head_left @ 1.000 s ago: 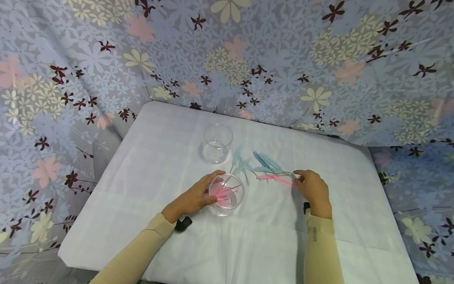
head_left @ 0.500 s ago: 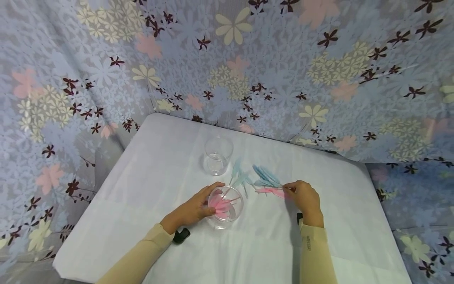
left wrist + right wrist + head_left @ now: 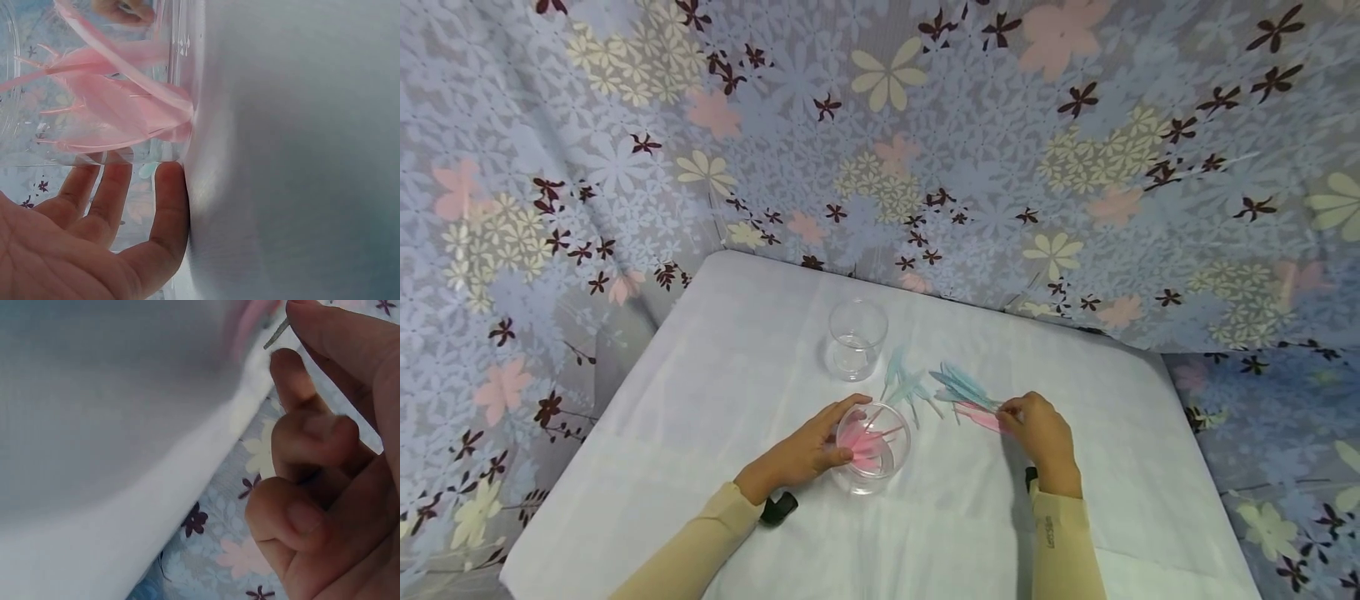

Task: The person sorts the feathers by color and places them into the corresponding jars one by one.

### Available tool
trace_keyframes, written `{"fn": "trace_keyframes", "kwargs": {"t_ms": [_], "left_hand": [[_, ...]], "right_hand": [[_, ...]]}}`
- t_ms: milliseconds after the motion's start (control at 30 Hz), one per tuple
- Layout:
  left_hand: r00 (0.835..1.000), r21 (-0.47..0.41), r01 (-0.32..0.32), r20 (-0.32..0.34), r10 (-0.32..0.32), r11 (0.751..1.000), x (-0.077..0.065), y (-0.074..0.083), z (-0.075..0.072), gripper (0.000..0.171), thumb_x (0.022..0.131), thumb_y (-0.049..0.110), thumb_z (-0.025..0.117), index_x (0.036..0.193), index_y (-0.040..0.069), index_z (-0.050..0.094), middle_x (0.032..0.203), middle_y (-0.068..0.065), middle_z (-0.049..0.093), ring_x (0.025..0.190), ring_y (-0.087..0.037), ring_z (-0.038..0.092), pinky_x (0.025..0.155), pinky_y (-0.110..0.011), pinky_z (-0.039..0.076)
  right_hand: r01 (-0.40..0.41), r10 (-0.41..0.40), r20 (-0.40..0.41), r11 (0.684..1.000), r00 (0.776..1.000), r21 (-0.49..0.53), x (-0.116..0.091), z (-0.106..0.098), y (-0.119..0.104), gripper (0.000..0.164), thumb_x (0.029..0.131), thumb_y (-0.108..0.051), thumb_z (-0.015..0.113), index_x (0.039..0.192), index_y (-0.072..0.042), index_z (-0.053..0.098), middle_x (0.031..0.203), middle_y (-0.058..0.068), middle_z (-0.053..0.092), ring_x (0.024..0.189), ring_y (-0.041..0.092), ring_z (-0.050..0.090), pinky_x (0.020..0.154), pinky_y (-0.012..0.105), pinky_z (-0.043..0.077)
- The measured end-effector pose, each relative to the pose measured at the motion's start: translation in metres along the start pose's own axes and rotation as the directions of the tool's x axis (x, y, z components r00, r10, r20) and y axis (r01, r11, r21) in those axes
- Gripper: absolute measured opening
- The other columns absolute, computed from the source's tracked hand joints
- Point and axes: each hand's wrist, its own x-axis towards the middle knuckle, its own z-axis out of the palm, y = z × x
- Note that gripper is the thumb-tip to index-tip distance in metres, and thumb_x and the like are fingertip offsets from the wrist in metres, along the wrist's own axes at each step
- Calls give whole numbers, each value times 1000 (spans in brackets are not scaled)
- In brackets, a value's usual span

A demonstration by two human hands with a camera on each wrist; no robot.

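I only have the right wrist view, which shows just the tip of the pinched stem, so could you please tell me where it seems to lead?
Observer: In the head view, the stem seems to lead to the blue feathers left of the right hand.
Operator: Thank you. What is the other hand holding?
Observer: The left hand grips a clear cup.
Operator: Is anything in it, please?
Observer: Yes, pink feathers show through its wall.
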Motion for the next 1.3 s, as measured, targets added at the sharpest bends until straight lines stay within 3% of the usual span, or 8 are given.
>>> {"fn": "trace_keyframes", "kwargs": {"t_ms": [167, 300, 467, 633, 900, 1167, 1233, 1300], "left_hand": [[1000, 4, -8, 3, 8, 1000, 0, 0, 1, 71, 96, 60, 57, 156, 42, 24, 151, -5, 40, 126, -31, 55, 102, -45, 47], [1000, 31, -9, -7, 9, 999, 0, 1, 1, 76, 92, 72, 51, 156, 42, 24, 150, -5, 41, 127, -29, 52, 101, -46, 47], [1000, 49, -1, -6, 1, 999, -1, 2, 0, 81, 89, 80, 45, 157, 43, 22, 153, -6, 39, 133, -28, 46, 102, -50, 45], [1000, 54, 14, -16, -13, 998, -3, 4, -2, 80, 90, 79, 45, 157, 44, 21, 155, -7, 38, 130, -28, 48, 101, -50, 45], [999, 15, 44, 5, -44, 999, -3, 5, 0, 68, 99, 45, 59, 157, 44, 23, 157, -10, 35, 135, -35, 48, 106, -54, 42], [1000, 12, 16, -15, -16, 1000, -3, 7, -1, 73, 99, 30, 64, 157, 44, 22, 161, -2, 31, 137, -33, 47, 106, -51, 44], [1000, 3, 9, -16, -9, 1000, -4, 8, -1, 75, 99, 28, 64, 158, 45, 21, 162, 4, 28, 140, -29, 45, 107, -49, 44], [1000, -9, 5, -12, -5, 1000, -5, 9, -1, 76, 99, 25, 64, 158, 43, 21, 163, 4, 27, 141, -29, 43, 107, -48, 44]], "right_hand": [[25, -24, -68, 1000, 997, 6, -11, -10, 0, 19, 96, -24, 70, 108, -11, 77, 109, 12, 73, 88, 32, 69, 67, 47, 53], [120, -118, -162, 993, 980, 3, -17, -23, -6, 17, 95, -22, 71, 107, -10, 76, 104, 10, 74, 71, 23, 64, 57, 38, 48], [268, -267, -300, 963, 916, -38, -22, -41, -21, 12, 92, -15, 74, 102, -10, 77, 94, 5, 73, 55, 9, 47, 47, 27, 38], [341, -339, -369, 938, 865, -62, -24, -56, -38, 10, 91, -12, 75, 101, -10, 77, 90, 1, 69, 56, 6, 42, 48, 26, 36], [400, -405, -408, 911, 818, -102, -35, -72, -58, 11, 88, -8, 78, 98, -8, 77, 87, 0, 65, 59, 6, 40, 50, 26, 36], [491, -494, -436, 862, 753, -128, -49, -92, -83, 14, 86, -7, 79, 99, -9, 77, 89, -2, 64, 61, 5, 40, 52, 24, 35], [524, -520, -438, 843, 733, -124, -54, -94, -89, 11, 91, -14, 76, 99, -8, 77, 91, -2, 64, 61, 4, 41, 52, 21, 35], [557, -547, -439, 822, 713, -119, -58, -95, -93, 23, 98, -27, 67, 99, -7, 77, 92, -1, 65, 61, 4, 43, 53, 19, 35]]}}
